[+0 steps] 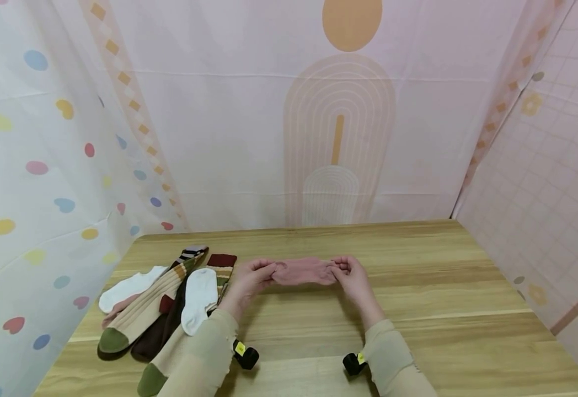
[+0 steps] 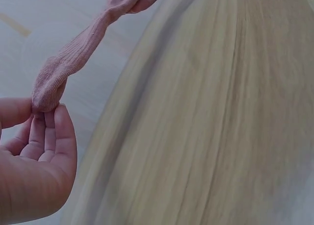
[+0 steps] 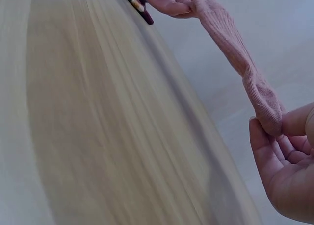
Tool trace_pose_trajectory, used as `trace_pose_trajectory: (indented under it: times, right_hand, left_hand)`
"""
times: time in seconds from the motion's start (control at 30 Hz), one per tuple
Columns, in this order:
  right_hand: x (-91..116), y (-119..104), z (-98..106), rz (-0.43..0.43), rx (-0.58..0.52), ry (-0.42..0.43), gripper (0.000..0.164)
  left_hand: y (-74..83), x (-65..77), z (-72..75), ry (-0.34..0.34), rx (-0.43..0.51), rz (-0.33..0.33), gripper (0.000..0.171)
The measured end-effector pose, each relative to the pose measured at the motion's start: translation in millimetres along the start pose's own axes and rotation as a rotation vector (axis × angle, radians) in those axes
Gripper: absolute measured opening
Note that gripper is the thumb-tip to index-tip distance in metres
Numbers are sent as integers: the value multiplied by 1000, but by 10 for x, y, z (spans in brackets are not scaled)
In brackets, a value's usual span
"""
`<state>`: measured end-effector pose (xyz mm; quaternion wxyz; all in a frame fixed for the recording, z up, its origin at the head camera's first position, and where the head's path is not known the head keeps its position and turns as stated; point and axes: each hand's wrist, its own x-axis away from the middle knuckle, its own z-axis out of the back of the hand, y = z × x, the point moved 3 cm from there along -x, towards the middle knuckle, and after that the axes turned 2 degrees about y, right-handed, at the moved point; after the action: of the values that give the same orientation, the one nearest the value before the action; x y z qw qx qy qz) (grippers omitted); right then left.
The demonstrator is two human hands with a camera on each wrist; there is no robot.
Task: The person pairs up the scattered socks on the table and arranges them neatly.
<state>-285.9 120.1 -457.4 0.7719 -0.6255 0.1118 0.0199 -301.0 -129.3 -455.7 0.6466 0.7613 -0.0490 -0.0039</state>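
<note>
Head view: pinching pink sock [image 1: 305, 272] by opposite ends with left hand [image 1: 249, 280] and right hand [image 1: 353, 280], held extended above wooden table [image 1: 448, 292]. Advisable: pull evenly, without twisting or overstretching.

Sock [image 1: 305, 272]: dusty pink | ankle sock [image 1: 201, 292]: white | long sock [image 1: 142, 310]: beige, green toe | table [image 1: 443, 286]: tan wood-grain | left curtain [image 1: 51, 187]: multicoloured dots

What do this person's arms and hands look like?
You see wrinkled, pale beige cloth sleeves, with a small, blocky black device bearing a yellow label beside each. The bare fingers show no gloves or rings.
</note>
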Motion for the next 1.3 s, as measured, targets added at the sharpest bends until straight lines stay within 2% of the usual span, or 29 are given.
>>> trace_pose_trajectory:
  times: [0.23, 0.43, 0.67, 0.77, 0.9, 1.1, 1.2, 1.3]
  right_hand:
    - [-78, 47, 107, -39, 60, 22, 16]
    - [-193, 59, 188, -54, 132, 32, 16]
    - [-318, 87, 197, -73, 282, -12, 16]
    - [-359, 104, 192, -73, 308, -33, 16]
    - [-388, 133, 186, -77, 323, -66, 17]
    - [-359, 115, 222, -54, 371, -103, 27]
    - [-333, 73, 247, -3, 405, -114, 30]
    - [-303, 5, 251, 70, 461, -132, 29]
  left_hand:
    - [-84, -105, -156, 73, -64, -11, 18]
    - [-110, -191, -261, 138, -101, -5, 19]
    - [-124, -267, -309, 186, -257, -2, 14]
    - [-131, -296, -321, 198, -323, -3, 12]
    - [-119, -296, -344, 204, -470, -23, 12]
    - [-31, -234, -381, 199, -762, -124, 20]
    - [36, -181, -422, 154, -883, -197, 24]
    - [97, -121, -483, 69, -1004, -300, 18]
